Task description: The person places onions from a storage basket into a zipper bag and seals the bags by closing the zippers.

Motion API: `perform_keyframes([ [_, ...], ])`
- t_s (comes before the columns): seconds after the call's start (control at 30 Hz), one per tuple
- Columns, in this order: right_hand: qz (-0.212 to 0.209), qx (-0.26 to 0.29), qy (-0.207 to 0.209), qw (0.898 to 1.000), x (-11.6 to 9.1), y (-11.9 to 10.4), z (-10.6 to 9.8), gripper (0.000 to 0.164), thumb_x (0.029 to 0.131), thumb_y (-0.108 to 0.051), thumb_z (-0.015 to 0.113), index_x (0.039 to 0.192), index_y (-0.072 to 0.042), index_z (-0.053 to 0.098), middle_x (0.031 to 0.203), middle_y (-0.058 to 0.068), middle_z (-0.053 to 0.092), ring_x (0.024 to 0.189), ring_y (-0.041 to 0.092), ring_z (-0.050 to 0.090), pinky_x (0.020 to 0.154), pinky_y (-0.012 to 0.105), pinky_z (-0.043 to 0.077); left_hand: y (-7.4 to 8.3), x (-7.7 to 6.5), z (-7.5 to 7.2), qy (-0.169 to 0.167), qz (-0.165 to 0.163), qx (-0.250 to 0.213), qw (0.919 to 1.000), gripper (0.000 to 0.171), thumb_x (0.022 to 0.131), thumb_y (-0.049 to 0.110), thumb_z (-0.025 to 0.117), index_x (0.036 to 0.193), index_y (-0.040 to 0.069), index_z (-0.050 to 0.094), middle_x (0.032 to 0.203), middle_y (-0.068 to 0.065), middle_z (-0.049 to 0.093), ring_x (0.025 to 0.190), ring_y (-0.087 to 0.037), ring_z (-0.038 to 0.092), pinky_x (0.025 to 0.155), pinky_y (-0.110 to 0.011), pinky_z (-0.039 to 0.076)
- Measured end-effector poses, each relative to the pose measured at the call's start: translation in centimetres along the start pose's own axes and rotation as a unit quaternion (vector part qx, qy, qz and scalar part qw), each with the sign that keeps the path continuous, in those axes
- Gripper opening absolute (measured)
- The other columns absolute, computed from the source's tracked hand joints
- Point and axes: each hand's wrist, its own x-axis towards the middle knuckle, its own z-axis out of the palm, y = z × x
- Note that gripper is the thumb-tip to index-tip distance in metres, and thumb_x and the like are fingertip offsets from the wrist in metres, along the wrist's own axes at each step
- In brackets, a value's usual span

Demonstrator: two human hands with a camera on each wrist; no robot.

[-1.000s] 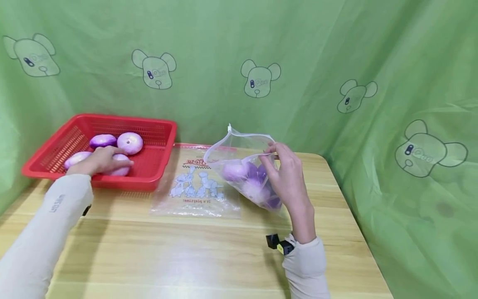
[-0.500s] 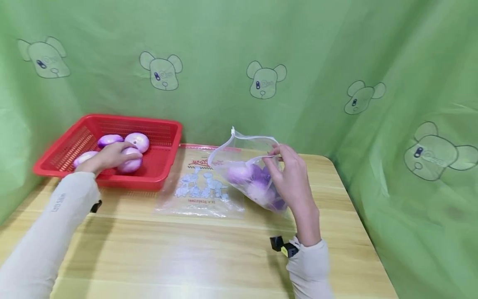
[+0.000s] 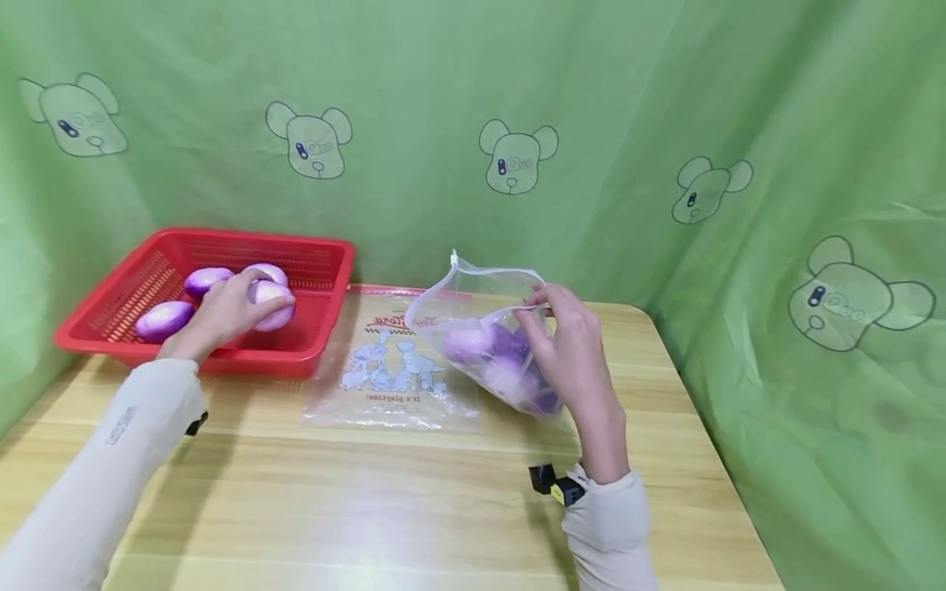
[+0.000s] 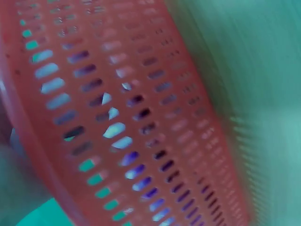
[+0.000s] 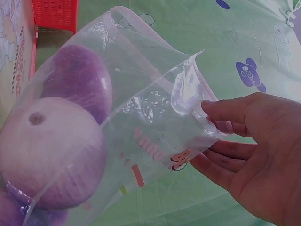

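My left hand (image 3: pixel 222 316) grips a purple-and-white onion (image 3: pixel 272 307) just above the red basket (image 3: pixel 325 345). Other onions lie in the basket: one at the front left (image 3: pixel 164 321), one at the back (image 3: pixel 208 281), and one partly hidden behind the held onion (image 3: pixel 266 271). On the right, my right hand (image 3: pixel 575 353) pinches the rim of a clear zip bag (image 5: pixel 155 108), whose mouth gapes. Several onions (image 5: pixel 56 150) sit inside that bag. The left wrist view shows mostly the basket's slotted wall (image 4: pixel 113 84); the onion in that hand is hidden there.
A flat printed plastic bag (image 3: pixel 392 369) lies on the wooden table (image 3: pixel 369 509) between basket and zip bag. Green curtain (image 3: pixel 414 123) with printed mouse-like heads encloses the table's back and sides.
My left hand has lifted the onion from the basket floor and carried it slightly right and up. My right hand keeps its pinch on the zip bag's rim.
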Motion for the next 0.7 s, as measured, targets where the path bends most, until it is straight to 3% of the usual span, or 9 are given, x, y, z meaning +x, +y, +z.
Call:
perform_keyframes([
  [0.27, 0.004, 0.000, -0.002, 1.000, 0.0, 0.1, 0.1, 0.014, 0.090, -0.007, 0.072, 0.097, 0.002, 0.065, 0.116, 0.019, 0.067, 0.100, 0.033, 0.066, 0.086, 0.044, 0.056, 2.5, -0.4, -0.1, 0.040, 0.011, -0.043, 0.9982, 0.058, 0.089, 0.037, 0.075, 0.126, -0.001, 0.054, 0.113, -0.027, 0.063, 0.098, -0.041, 0.057, 0.084, -0.054, 0.046],
  [0.47, 0.012, 0.000, -0.006, 1.000, -0.1, 0.1, 0.0, 0.014, 0.090, -0.008, 0.073, 0.097, 0.002, 0.065, 0.117, 0.019, 0.067, 0.100, 0.033, 0.066, 0.086, 0.044, 0.056, 3.7, -0.7, 0.3, 0.066, -0.012, -0.092, 0.9935, 0.059, 0.088, 0.036, 0.077, 0.126, -0.003, 0.053, 0.120, -0.029, 0.061, 0.108, -0.042, 0.057, 0.093, -0.054, 0.045],
  [0.7, 0.008, 0.000, -0.005, 1.000, 0.0, 0.0, 0.0, 0.015, 0.090, -0.009, 0.073, 0.098, 0.001, 0.066, 0.116, 0.018, 0.067, 0.102, 0.032, 0.066, 0.087, 0.041, 0.056, 5.7, -1.6, 0.7, 0.106, -0.040, -0.152, 0.9819, 0.060, 0.089, 0.042, 0.072, 0.127, -0.002, 0.054, 0.125, -0.024, 0.058, 0.111, -0.037, 0.056, 0.091, -0.050, 0.047],
])
